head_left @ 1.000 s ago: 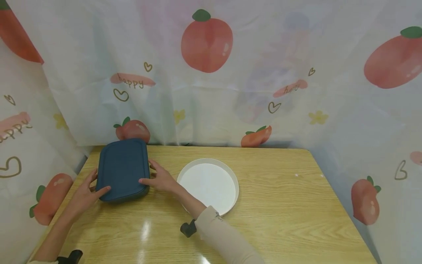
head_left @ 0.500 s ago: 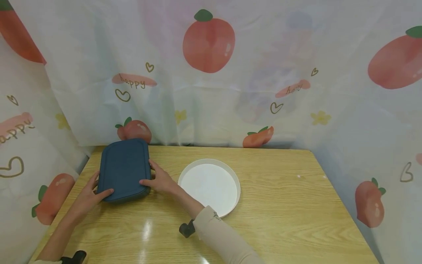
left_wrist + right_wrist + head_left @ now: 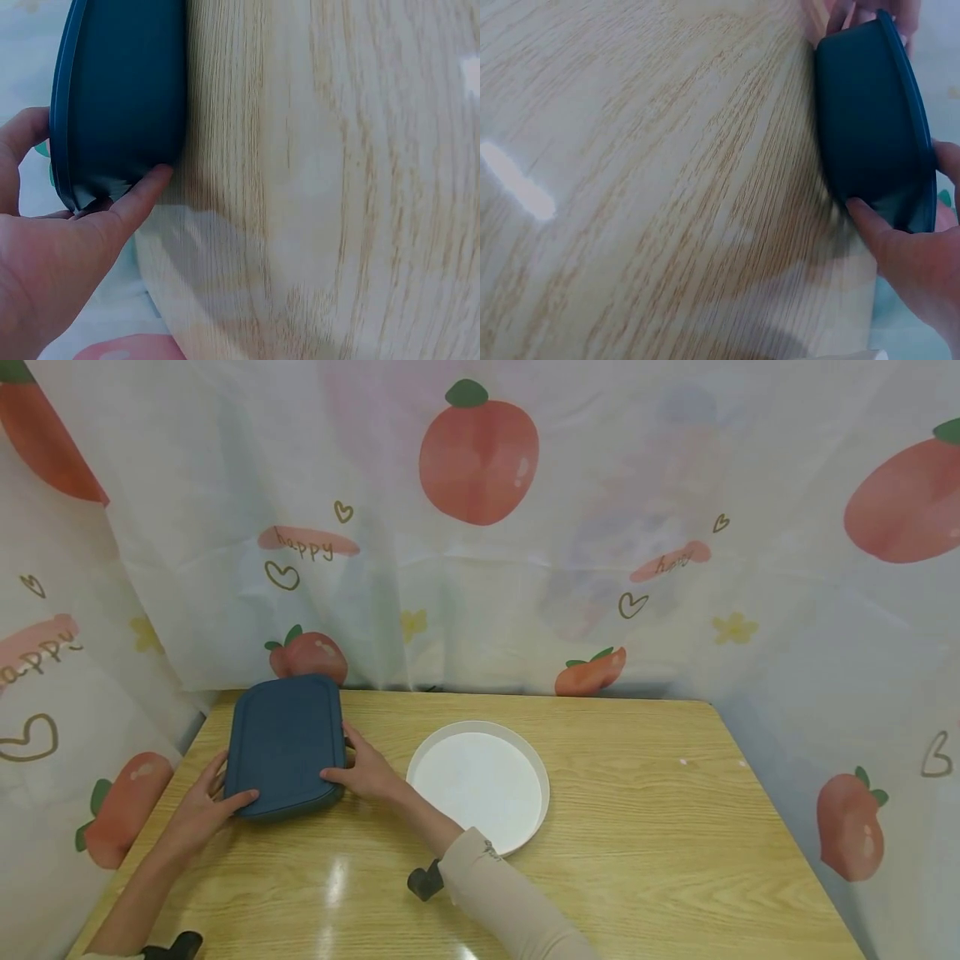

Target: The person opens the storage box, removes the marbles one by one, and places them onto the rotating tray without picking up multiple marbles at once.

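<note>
A dark blue lidded food container (image 3: 285,747), rectangular with rounded corners, sits at the far left of the table. My left hand (image 3: 197,810) grips its near left corner, thumb on the lid and fingers along the side. On the right side my right hand (image 3: 369,770) holds it, its thumb over the lid's edge. In the left wrist view a fingertip of the left hand (image 3: 67,255) touches the container (image 3: 127,90) low by the tabletop. The right wrist view has the right hand (image 3: 919,262) with a finger against the container's wall (image 3: 866,112).
A round white tray (image 3: 477,793) with a raised rim lies right of the container, partly behind the right forearm. The wooden table (image 3: 652,827) ends at the back against a fruit-print curtain (image 3: 480,602), which also hangs at both sides.
The head view has turned very slightly to the left. The left thumb has slid a little nearer the lid's front edge; the container and the right hand hold their places.
</note>
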The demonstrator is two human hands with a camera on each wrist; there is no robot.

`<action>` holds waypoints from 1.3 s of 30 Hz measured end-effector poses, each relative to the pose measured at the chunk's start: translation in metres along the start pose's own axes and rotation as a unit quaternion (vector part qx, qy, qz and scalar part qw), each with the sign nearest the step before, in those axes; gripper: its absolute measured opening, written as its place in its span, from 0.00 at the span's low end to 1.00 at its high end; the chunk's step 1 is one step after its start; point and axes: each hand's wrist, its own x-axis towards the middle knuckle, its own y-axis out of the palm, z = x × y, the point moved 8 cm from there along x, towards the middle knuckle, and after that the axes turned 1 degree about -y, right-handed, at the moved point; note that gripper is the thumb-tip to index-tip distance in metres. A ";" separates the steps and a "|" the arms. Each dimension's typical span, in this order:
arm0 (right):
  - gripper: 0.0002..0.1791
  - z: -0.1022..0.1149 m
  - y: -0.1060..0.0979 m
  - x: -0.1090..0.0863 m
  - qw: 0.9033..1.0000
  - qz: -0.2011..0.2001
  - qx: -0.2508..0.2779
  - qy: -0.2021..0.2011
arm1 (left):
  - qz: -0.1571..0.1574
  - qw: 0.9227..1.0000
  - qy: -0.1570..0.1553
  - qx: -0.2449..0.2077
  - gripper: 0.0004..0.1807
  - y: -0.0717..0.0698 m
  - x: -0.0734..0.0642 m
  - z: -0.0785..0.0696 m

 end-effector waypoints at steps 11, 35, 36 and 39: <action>0.47 -0.001 0.000 0.000 1.000 -0.019 0.023 0.009 | -0.008 1.000 -0.010 -0.021 0.55 0.001 -0.002 0.004; 0.46 0.003 -0.007 -0.028 0.994 -0.087 0.063 0.032 | 0.000 0.999 -0.014 -0.047 0.53 0.006 -0.011 -0.017; 0.46 0.004 -0.008 -0.030 0.993 -0.091 0.064 0.032 | 0.001 0.999 -0.013 -0.045 0.53 0.006 -0.011 -0.018; 0.46 0.004 -0.009 -0.037 0.991 -0.098 0.086 0.031 | 0.008 0.999 -0.010 -0.033 0.53 0.007 -0.012 -0.024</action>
